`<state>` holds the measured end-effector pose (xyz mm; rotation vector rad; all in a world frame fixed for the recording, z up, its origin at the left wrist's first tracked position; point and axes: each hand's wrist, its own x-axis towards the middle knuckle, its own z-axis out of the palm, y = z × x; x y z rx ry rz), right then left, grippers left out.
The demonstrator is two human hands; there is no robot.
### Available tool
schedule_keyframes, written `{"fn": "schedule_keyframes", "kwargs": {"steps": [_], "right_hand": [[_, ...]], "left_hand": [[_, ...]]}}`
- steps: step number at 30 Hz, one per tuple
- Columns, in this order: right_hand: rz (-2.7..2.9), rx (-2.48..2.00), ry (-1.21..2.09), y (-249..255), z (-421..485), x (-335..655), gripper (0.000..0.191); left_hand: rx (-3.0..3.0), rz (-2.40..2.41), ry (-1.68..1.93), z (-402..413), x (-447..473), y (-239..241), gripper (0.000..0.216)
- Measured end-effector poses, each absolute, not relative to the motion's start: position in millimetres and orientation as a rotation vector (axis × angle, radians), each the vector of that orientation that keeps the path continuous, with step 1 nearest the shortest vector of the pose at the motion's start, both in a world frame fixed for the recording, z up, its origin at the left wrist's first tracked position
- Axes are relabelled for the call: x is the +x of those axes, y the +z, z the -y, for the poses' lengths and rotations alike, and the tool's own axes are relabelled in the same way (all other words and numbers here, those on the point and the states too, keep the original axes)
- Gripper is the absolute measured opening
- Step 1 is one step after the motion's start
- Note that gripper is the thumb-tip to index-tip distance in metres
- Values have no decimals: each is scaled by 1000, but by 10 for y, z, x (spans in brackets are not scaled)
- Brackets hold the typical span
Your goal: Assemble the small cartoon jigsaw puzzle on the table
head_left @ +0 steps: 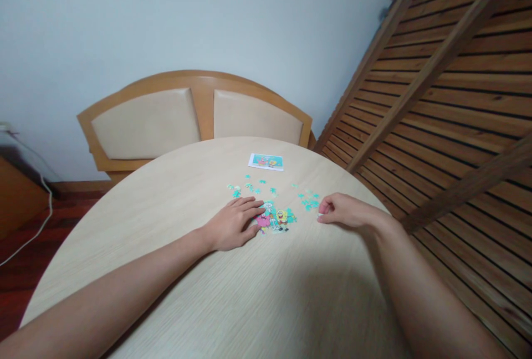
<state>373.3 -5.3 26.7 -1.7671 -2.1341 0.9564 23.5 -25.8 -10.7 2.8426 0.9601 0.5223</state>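
Note:
A partly joined jigsaw puzzle (274, 219) lies on the round table, showing a yellow square figure and a pink figure. My left hand (236, 220) rests flat over its left edge, fingers stretched out, covering that side. To the right and apart from the puzzle, my right hand (337, 209) is closed in a pinch on a small puzzle piece (319, 215), of which only a pale edge shows. Just left of that hand lie several loose turquoise pieces (310, 203). More loose pieces (249, 186) are scattered beyond my left hand.
A picture card (266, 162) with the cartoon figures lies toward the far side of the pale wooden table (187, 303). Behind the table stands a padded headboard (145, 123) against the wall. A slatted wooden frame (440, 87) leans on the right. A white cable (50, 204) hangs at left.

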Motion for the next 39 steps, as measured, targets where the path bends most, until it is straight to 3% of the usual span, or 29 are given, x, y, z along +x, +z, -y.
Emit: {"fn": "schedule_keyframes", "kwargs": {"steps": [19, 39], "right_hand": [[1924, -1174, 1351, 294, 185, 2875, 43], [1822, -1301, 1411, 118, 200, 2687, 37]], "left_hand": [[2828, -930, 539, 242, 218, -131, 42], [2826, -912, 569, 250, 212, -134, 40]]}}
